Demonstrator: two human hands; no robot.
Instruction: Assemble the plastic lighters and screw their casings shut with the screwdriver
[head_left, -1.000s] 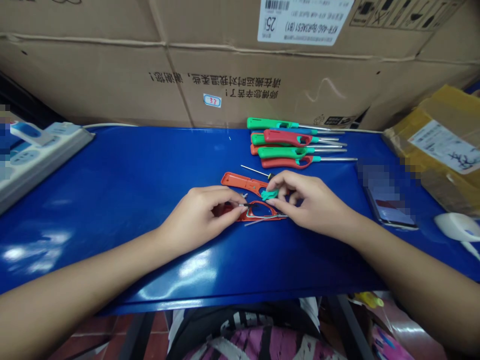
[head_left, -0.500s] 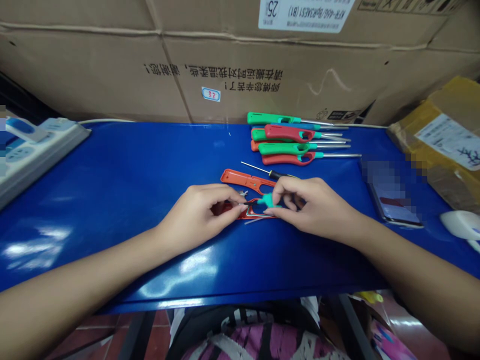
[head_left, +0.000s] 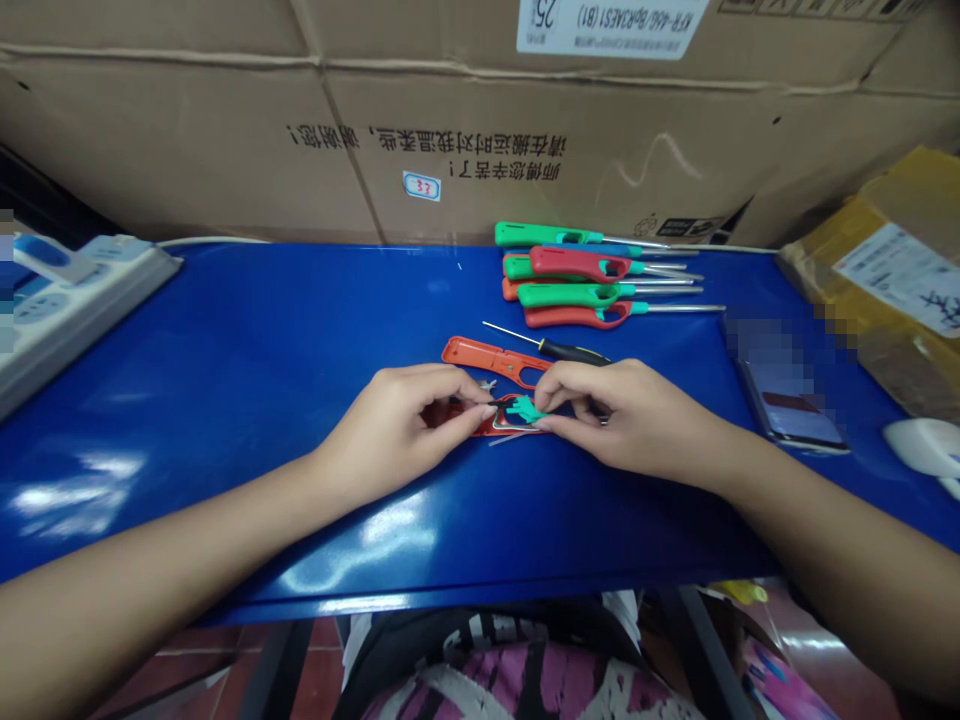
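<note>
My left hand (head_left: 409,415) pinches a small black part (head_left: 496,405) above the lower orange lighter shell (head_left: 487,425). A teal plastic trigger piece (head_left: 525,408) is gripped between thumb and forefinger of my right hand (head_left: 600,410). The black part and the teal piece meet over the shell; whether they are joined I cannot tell. Behind them lies the other orange shell half (head_left: 487,355) with its oval finger hole. A small metal piece (head_left: 487,386) sits between the two halves, and a thin clear tube (head_left: 506,439) rests in front.
A black-handled screwdriver (head_left: 574,352) lies just beyond my right hand. Several assembled lighters (head_left: 577,295) are piled behind it. At right are a phone (head_left: 795,400), a white mouse (head_left: 926,445) and a yellow-taped box (head_left: 885,270). A power strip (head_left: 82,300) is at left; a large carton (head_left: 225,150) stands behind.
My right hand has shifted slightly left, bringing the teal piece up to the black part and turning it. More of the screwdriver handle shows. My left hand has barely moved.
</note>
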